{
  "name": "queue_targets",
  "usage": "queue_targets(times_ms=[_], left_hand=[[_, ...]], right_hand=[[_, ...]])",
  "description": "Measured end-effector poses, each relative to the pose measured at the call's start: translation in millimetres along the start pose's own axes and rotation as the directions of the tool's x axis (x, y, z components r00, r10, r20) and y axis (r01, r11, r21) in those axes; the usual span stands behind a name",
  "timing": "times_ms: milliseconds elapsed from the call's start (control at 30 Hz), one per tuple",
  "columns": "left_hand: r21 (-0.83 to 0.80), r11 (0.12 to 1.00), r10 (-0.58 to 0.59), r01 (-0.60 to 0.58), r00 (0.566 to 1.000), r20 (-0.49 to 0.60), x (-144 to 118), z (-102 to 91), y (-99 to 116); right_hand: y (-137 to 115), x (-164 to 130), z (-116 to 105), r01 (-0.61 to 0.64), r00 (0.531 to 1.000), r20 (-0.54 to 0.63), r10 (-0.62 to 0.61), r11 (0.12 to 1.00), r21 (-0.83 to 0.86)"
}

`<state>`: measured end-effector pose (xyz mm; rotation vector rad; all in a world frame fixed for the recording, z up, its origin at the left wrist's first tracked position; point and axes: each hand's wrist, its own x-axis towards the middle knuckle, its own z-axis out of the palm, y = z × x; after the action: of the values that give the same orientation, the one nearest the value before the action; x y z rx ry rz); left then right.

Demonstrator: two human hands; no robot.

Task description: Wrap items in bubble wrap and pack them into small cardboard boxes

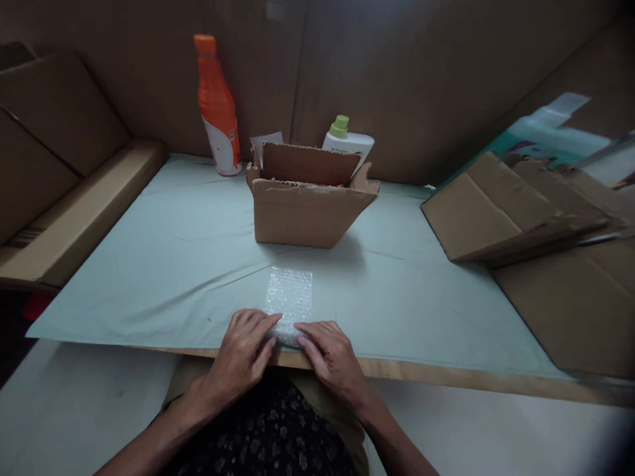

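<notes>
Pressing on near end of one bubble wrap piece point(290, 301): left hand point(245, 350) and right hand point(331, 354), fingers flat, grasping nothing. Wrap at near desk point(163, 264) edge, long axis pointing away toward one open cardboard box point(307, 211). Two bottles behind.

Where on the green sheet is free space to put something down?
Free patches: left of the open cardboard box, toward the orange bottle; and right of the bubble wrap, before the flat cardboard stack. Crowded: the near edge, where both hands press the wrap.
</notes>
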<state>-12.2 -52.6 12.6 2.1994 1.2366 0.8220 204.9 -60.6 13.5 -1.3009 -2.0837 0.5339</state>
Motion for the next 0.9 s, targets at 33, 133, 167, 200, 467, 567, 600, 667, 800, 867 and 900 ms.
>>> queue_targets(times_ms=[33, 133, 167, 200, 467, 567, 600, 667, 800, 867, 900], left_hand=[[0.01, 1.0, -0.029, 0.029, 1.0, -0.001, 2.9, 1.7, -2.2], [0.112, 0.987, -0.111, 0.114, 0.993, -0.033, 18.0, 8.2, -11.6], [0.154, 0.979, -0.13, 0.135, 0.991, -0.044, 23.4, 9.7, -14.5], [0.185, 0.971, -0.145, 0.153, 0.988, -0.056, 27.9, 10.6, -16.8], [-0.429, 0.797, -0.525, 0.425, 0.839, -0.145, 4.6, 1.1, -0.2], [-0.783, 0.396, -0.663, 0.48, 0.739, 0.118, -6.4, 0.4, 12.9], [-0.842, 0.275, -0.642, 0.465, 0.74, 0.199, -6.3, 1.0, 16.4], [-0.898, 0.102, -0.581, 0.428, 0.758, 0.295, -1.4, 3.0, 21.0], [-0.92, -0.096, -0.606, 0.381, 0.711, 0.357, 12.2, 7.8, 24.0], [-0.922, -0.123, -0.633, 0.367, 0.687, 0.357, 16.0, 9.6, 25.2], [-0.926, -0.116, -0.64, 0.359, 0.686, 0.346, 17.3, 10.3, 25.8]], right_hand=[[-0.8, -0.5, -0.7, -0.012, 0.999, -0.032, 0.011, 1.0, -0.029], [-3.6, -2.0, -1.6, 0.008, 0.992, -0.121, -0.027, 0.989, -0.149], [-4.3, -1.6, -1.2, 0.03, 0.993, -0.105, -0.049, 0.984, -0.178], [-4.5, -0.4, -0.4, 0.054, 0.995, -0.067, -0.068, 0.979, -0.198], [12.3, 29.8, 7.4, -0.139, 0.987, -0.081, 0.137, 0.99, -0.012], [3.8, 29.6, 7.4, -0.306, 0.946, -0.042, 0.321, 0.928, 0.213], [-1.7, 27.5, 7.8, -0.343, 0.934, 0.005, 0.356, 0.896, 0.281], [-13.2, 22.2, 9.3, -0.382, 0.922, 0.093, 0.376, 0.845, 0.374], [-22.4, 13.7, 10.7, -0.324, 0.941, 0.025, 0.336, 0.881, 0.345], [-18.6, 11.0, 8.6, -0.316, 0.931, -0.073, 0.359, 0.888, 0.334], [-16.0, 9.9, 7.0, -0.332, 0.917, -0.088, 0.389, 0.867, 0.37]])
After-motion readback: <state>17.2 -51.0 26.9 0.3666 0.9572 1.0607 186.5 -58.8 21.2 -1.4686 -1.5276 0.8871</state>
